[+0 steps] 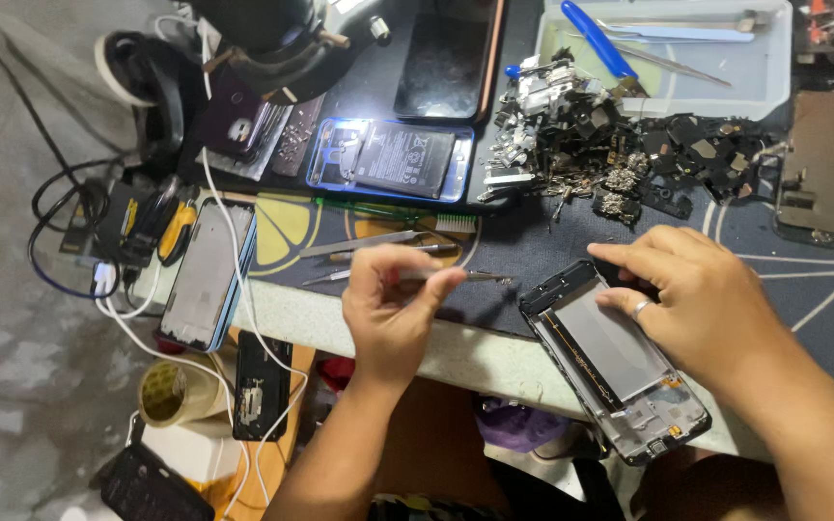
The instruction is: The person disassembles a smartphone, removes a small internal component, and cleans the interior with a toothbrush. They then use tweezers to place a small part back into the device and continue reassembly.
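At the near edge of the counter, where a dark printed mat overhangs the pale top, the left hand holds a pair of metal tweezers, its thumb and forefinger pressed together on the shank, the other fingers curled under. The tips point toward the right, stopping just short of an opened phone frame.

That frame lies aslant across the near edge, its lower end past the lip of the counter, with a grey plate showing in its middle and small parts at its lower end. The right hand rests on its upper right side, fingers spread and lying flat along the rim, a ring on one of them; it pinches nothing.

Just beyond the left hand lie more slim metal tools on the mat. Farther back sits an open phone with its battery showing, lit brightly, and a heap of small dark scrap parts spreads toward the far right. A white tray at the far edge carries a blue-handled tool. Toward the left edge lies another phone frame with a white cable across it.
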